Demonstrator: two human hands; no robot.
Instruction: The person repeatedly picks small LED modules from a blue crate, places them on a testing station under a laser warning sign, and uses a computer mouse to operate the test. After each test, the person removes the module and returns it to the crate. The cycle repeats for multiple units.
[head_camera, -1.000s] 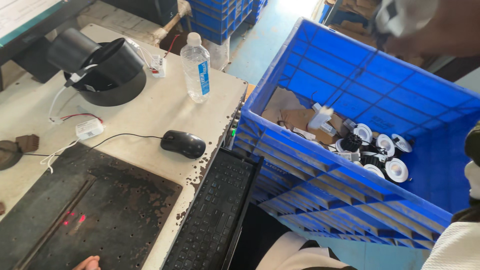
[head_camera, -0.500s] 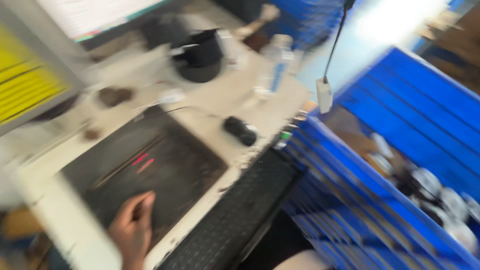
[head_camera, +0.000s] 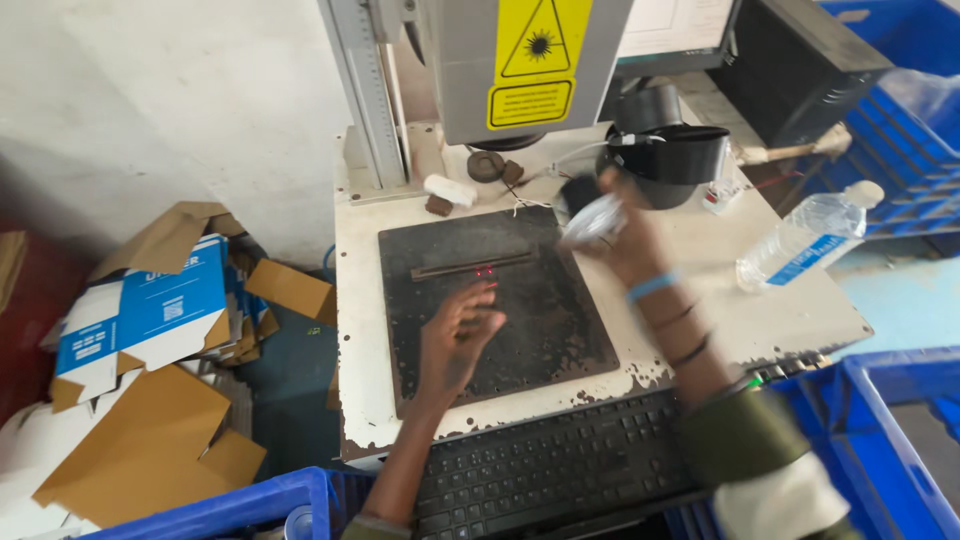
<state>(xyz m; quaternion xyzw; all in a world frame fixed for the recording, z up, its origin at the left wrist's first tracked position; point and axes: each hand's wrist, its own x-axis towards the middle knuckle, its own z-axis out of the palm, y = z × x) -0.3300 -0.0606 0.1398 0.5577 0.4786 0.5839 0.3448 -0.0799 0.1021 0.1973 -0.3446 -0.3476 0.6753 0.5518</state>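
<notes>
1. We're looking down at a worn white counter (head_camera: 790, 310) with a dark metal plate (head_camera: 500, 300) set into it, and a grey machine head (head_camera: 520, 65) with a yellow warning sticker hanging above.
2. Our left hand (head_camera: 455, 335) lies flat on the plate, fingers spread and released, gripping nothing; its fingertips reach toward the little red light marks (head_camera: 486, 271) just below a narrow bar (head_camera: 470, 265).
3. Our right hand (head_camera: 615, 230) is raised over the plate's right edge, clenched around a small round part (head_camera: 590, 218), pale and blurred, so we cannot tell its exact shape.
4. That part is in the air, not on the plate: it sits up and to the right of the red marks, clearly apart from them.
5. As we judge it, the work is at an early stage: the part is picked up and near the plate, but it is not yet set down under the machine head, and the spot by the red marks lies bare.
6. Around us: a black round hood (head_camera: 680, 160) behind the right hand, a clear water bottle (head_camera: 805, 235) lying near the counter's right side, a black keyboard (head_camera: 560, 465) at the front edge, blue crates (head_camera: 880, 440) to the right, and flattened cardboard boxes (head_camera: 150, 330) on the floor to the left.
</notes>
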